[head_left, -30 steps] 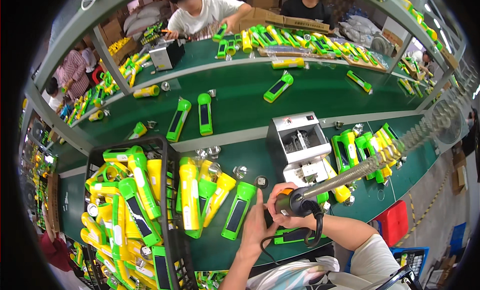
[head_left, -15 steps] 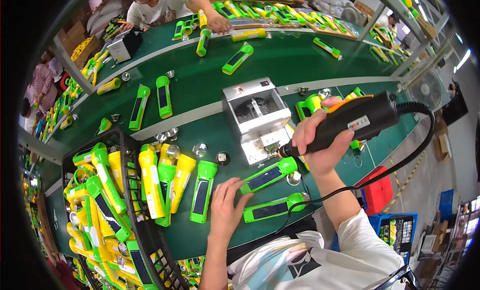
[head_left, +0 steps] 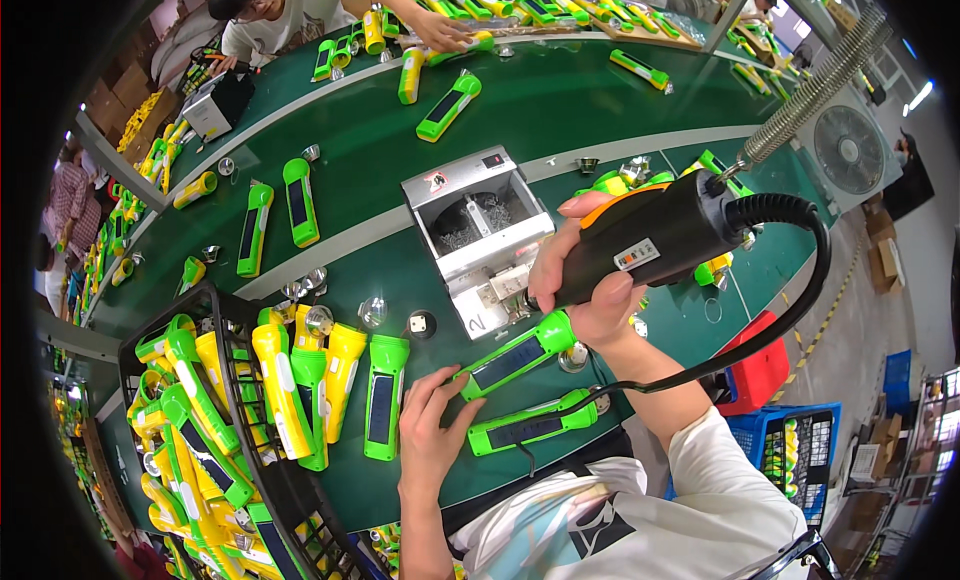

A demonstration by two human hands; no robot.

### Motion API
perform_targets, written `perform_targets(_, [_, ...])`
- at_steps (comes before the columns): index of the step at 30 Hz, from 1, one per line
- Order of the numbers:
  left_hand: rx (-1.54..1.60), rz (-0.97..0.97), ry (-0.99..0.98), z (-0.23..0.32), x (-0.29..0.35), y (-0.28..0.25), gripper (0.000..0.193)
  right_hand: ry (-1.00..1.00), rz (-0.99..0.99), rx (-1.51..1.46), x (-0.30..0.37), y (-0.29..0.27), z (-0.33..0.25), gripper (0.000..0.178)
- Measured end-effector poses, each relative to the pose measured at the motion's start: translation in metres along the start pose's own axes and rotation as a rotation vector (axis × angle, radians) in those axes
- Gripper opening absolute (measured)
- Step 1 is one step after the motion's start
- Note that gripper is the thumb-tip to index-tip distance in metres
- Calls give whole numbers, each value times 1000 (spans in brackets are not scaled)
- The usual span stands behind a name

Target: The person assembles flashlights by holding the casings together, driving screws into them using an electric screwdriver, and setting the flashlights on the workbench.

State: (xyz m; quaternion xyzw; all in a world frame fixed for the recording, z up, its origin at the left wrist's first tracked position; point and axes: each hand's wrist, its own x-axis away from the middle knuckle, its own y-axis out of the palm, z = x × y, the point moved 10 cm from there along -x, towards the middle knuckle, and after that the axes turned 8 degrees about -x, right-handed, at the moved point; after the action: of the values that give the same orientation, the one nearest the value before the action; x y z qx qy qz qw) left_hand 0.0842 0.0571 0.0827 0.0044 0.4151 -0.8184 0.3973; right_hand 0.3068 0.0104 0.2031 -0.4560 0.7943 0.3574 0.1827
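Observation:
My right hand (head_left: 592, 280) is wrapped round a black electric screwdriver (head_left: 650, 242) with an orange lever. Its tip is at the front outlet of a silver screw feeder (head_left: 482, 230), whose open bin holds small screws. My left hand (head_left: 432, 435) has thumb and fingers about the tail end of a green flashlight (head_left: 515, 360) with a dark solar panel, lying slanted below the feeder. A second green flashlight (head_left: 530, 424) lies nearer me, crossed by the screwdriver's black cord. Left of my left hand is another green flashlight (head_left: 384, 400). The screwdriver's bit is mostly hidden.
A black crate (head_left: 215, 300) full of yellow and green flashlights stands at left. Silver reflector cups (head_left: 373, 311) lie about. A coiled spring (head_left: 815, 90) suspends the screwdriver. Across the green conveyor (head_left: 370, 130), a co-worker's hand (head_left: 440, 30) touches a flashlight. A red stool (head_left: 755, 365) stands at right.
The whole view has shifted, so the bench appears further left. The screwdriver's tip stays by the feeder outlet and my left hand by the same flashlight. The co-worker's hand has reached onto a flashlight.

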Motion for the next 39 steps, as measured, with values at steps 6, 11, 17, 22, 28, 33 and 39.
perform_targets(6, [12,2,0,-2,-1,0,39,81,-26,132,4,5,8,92])
perform_targets(11, [-1,-13,-14,-1,-2,2,39,43,-165,379,-24,23,14,52])
perform_targets(17, [-37,2,27,5,-6,1,35,276,-88,171,-36,27,36,48])
perform_targets(22, [-96,13,74,7,-11,4,38,299,-70,-25,-23,32,27,29])
perform_targets(28, [-38,-9,92,3,-8,4,42,357,-133,103,1,48,19,86])
perform_targets(33, [-26,30,94,-3,-4,1,40,236,-121,46,44,72,23,88])
perform_targets(39, [34,-5,73,-5,-5,0,38,300,-259,-21,72,77,42,57])
